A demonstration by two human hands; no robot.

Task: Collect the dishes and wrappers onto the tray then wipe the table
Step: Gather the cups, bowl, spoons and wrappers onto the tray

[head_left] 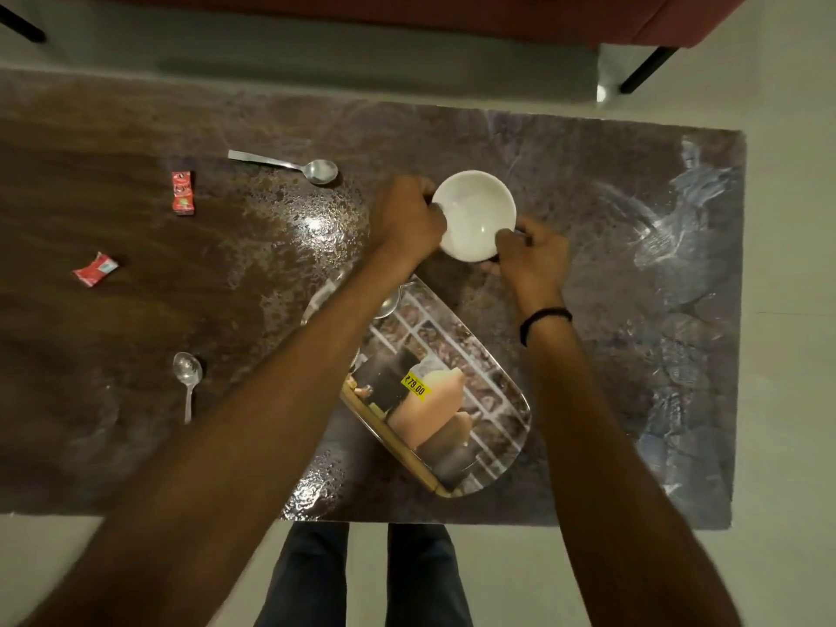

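Our forearms reach over the marbled table (633, 310). Our left hand (409, 219) and right hand (531, 253) grip opposite rims of a white bowl (475, 214), just beyond the printed tray (493, 400). Leftward lie a far spoon (289, 164), a near spoon (187, 382), a red sachet (183, 193) and a crumpled red wrapper (96, 269).

The left forearm (316, 355) hides part of the tray (495, 371).

Glossy white ceramic bowl (475, 214), shiny metal spoons (289, 164), glossy mottled stone-look table (588, 183).
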